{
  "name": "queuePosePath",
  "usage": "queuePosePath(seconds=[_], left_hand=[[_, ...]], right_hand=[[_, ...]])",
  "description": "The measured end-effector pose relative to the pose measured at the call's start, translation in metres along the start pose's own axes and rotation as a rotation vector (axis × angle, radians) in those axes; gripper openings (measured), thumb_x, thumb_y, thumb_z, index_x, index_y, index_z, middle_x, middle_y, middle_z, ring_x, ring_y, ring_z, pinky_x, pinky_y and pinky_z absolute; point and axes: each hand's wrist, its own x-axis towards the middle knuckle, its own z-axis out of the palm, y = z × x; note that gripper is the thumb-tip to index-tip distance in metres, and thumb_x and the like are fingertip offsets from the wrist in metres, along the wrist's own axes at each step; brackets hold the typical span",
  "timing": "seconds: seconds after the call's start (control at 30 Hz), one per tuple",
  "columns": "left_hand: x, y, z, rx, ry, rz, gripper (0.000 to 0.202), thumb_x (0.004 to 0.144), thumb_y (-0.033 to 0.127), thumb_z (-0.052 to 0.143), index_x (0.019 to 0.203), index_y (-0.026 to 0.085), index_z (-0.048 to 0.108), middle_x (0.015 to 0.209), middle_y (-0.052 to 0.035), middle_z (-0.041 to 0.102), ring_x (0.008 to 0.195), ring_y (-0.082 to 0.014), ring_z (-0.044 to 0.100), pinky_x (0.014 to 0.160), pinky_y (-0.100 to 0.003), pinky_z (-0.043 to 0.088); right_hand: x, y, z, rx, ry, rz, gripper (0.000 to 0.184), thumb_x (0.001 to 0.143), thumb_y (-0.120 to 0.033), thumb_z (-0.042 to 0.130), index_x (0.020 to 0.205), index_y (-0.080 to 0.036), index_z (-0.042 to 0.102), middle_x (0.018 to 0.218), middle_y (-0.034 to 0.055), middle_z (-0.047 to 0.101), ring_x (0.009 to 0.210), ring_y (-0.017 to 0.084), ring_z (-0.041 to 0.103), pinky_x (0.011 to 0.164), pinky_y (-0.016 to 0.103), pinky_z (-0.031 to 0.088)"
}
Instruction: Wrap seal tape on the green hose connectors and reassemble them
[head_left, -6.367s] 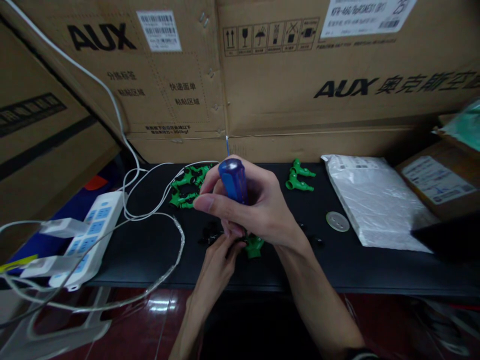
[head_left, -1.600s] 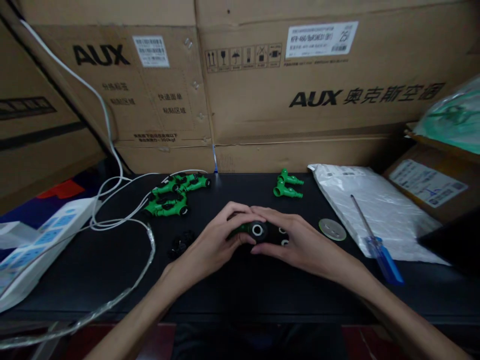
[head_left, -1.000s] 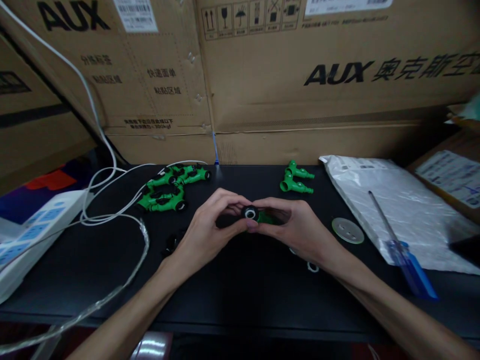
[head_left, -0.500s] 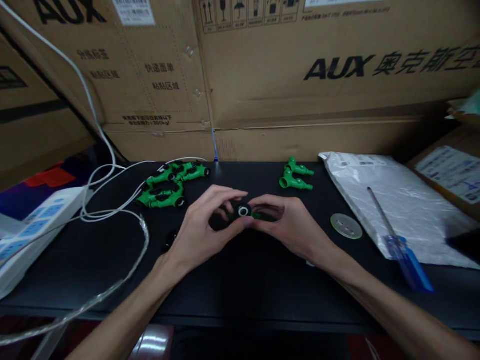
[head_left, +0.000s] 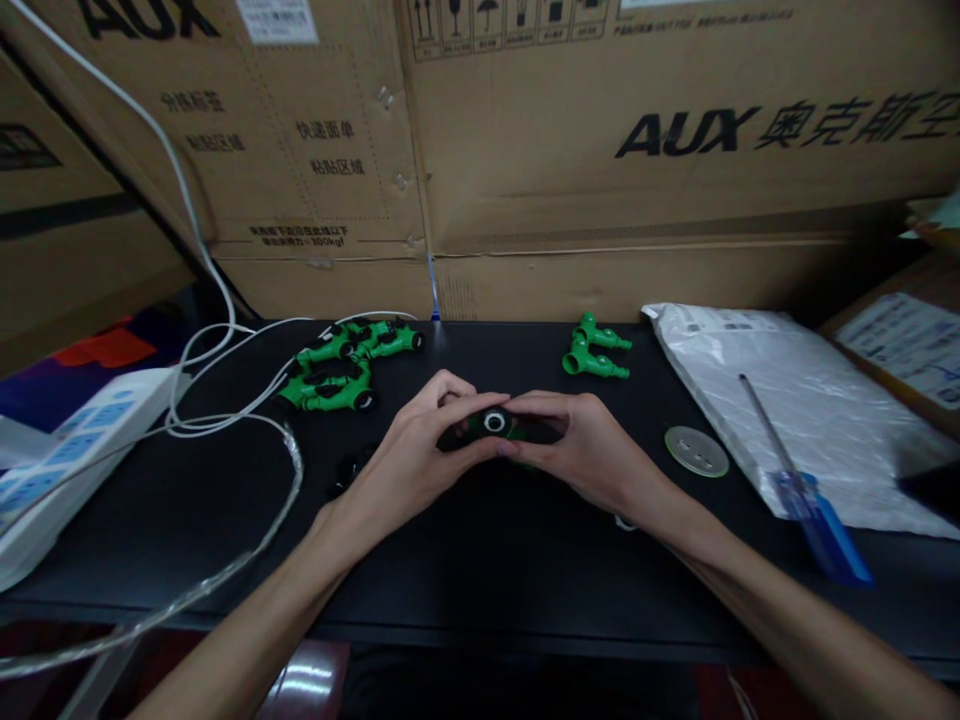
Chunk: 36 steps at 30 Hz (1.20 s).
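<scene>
Between my two hands is a green plastic part with a round black end [head_left: 495,422], a white ring showing on its face. My left hand [head_left: 420,435] pinches the black end from the left, thumb below and fingers above. From the other side, my right hand [head_left: 581,435] grips the green part, and its fingers hide most of the body. Green-and-black assembled pieces [head_left: 330,388] lie beyond my left hand. Two bare green tube-like parts [head_left: 596,352] rest behind my right hand. Small black parts [head_left: 349,470] sit beside my left wrist, partly covered.
To the right lie a round grey disc [head_left: 696,451], a white plastic mailer [head_left: 750,350] and a blue-handled screwdriver [head_left: 821,525] across its edge. A white power strip [head_left: 97,440] and looping cables [head_left: 292,470] occupy the left. Large cardboard boxes [head_left: 525,190] stand along the back.
My left fingers have straightened and closed over the top of the black end, whose ringed face now points more squarely at me. The whole view has shifted slightly.
</scene>
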Motion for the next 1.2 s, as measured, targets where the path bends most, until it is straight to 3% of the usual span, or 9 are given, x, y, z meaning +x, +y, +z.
queuePosePath(seconds=[0.13,0.2,0.27,0.37,0.43,0.53,0.77,0.97,1.2], left_hand=[[-0.001,0.002,-0.007,0.032,0.169,0.055,0.013,0.092,0.032,0.079,0.088,0.019,0.079,0.078,0.0011,0.061,0.069,-0.0127,0.058,0.062,-0.025,0.048],[-0.002,0.003,-0.010,0.044,0.278,0.055,0.027,0.094,0.029,0.076,0.071,0.018,0.070,0.072,0.0014,0.057,0.066,-0.0126,0.055,0.059,-0.025,0.046],[-0.002,0.004,-0.010,0.009,0.265,0.061,0.013,0.091,0.027,0.079,0.087,0.017,0.071,0.092,-0.0034,0.067,0.077,-0.0147,0.062,0.062,-0.025,0.050],[-0.002,0.005,-0.007,-0.046,0.076,0.111,0.038,0.091,0.024,0.080,0.126,0.020,0.066,0.130,-0.0097,0.069,0.111,-0.0210,0.067,0.088,-0.033,0.058],[-0.002,0.005,-0.006,-0.022,0.041,0.117,0.042,0.092,0.023,0.079,0.131,0.022,0.064,0.123,-0.0075,0.072,0.113,-0.0210,0.067,0.097,-0.037,0.056],[-0.003,0.004,-0.007,0.034,0.123,0.082,0.043,0.089,0.024,0.082,0.129,0.020,0.066,0.106,-0.0047,0.069,0.096,-0.0188,0.068,0.088,-0.034,0.058],[-0.005,-0.001,-0.005,0.037,0.054,0.175,0.022,0.092,0.016,0.077,0.114,0.021,0.073,0.122,-0.0075,0.071,0.113,-0.0196,0.069,0.100,-0.035,0.057],[-0.003,-0.001,-0.008,0.030,0.132,0.260,0.016,0.092,0.015,0.077,0.108,0.017,0.072,0.110,-0.0071,0.076,0.105,-0.0184,0.073,0.095,-0.031,0.059],[-0.009,0.008,-0.015,0.100,0.331,0.214,0.009,0.094,0.014,0.071,0.103,0.017,0.070,0.109,-0.0075,0.078,0.103,-0.0200,0.075,0.093,-0.032,0.059]], right_hand=[[0.001,0.006,-0.001,0.011,0.040,0.030,0.022,0.083,-0.018,0.083,0.104,-0.019,0.081,0.104,0.0055,0.082,0.098,0.025,0.076,0.090,0.040,0.059],[0.002,0.009,0.000,0.018,0.057,0.045,0.022,0.082,-0.021,0.084,0.104,-0.019,0.081,0.103,0.0051,0.082,0.097,0.026,0.077,0.089,0.040,0.060],[0.002,0.009,0.000,0.026,0.060,0.050,0.023,0.081,-0.020,0.084,0.104,-0.020,0.081,0.103,0.0048,0.082,0.097,0.026,0.078,0.089,0.040,0.061],[0.002,0.009,0.001,0.029,0.061,0.048,0.026,0.080,-0.014,0.082,0.106,-0.020,0.080,0.106,0.0052,0.083,0.098,0.026,0.078,0.091,0.041,0.061],[0.002,0.008,0.002,0.027,0.063,0.047,0.029,0.079,-0.011,0.081,0.107,-0.019,0.080,0.106,0.0056,0.082,0.099,0.026,0.078,0.092,0.042,0.061],[0.003,0.009,0.002,0.016,0.072,0.046,0.027,0.080,-0.014,0.083,0.107,-0.018,0.079,0.103,0.0062,0.082,0.097,0.027,0.079,0.089,0.042,0.062],[0.001,0.013,0.005,-0.053,0.066,-0.014,0.031,0.082,-0.008,0.082,0.111,-0.016,0.075,0.108,0.0074,0.080,0.099,0.024,0.078,0.091,0.040,0.063],[0.001,0.005,0.006,-0.237,0.067,-0.142,0.027,0.083,-0.006,0.082,0.107,-0.015,0.072,0.102,0.0064,0.075,0.093,0.022,0.074,0.086,0.038,0.061],[-0.012,-0.002,0.014,-0.565,-0.184,-0.393,0.036,0.092,0.003,0.066,0.125,-0.012,0.067,0.126,0.0144,0.070,0.113,0.026,0.072,0.098,0.041,0.062]])
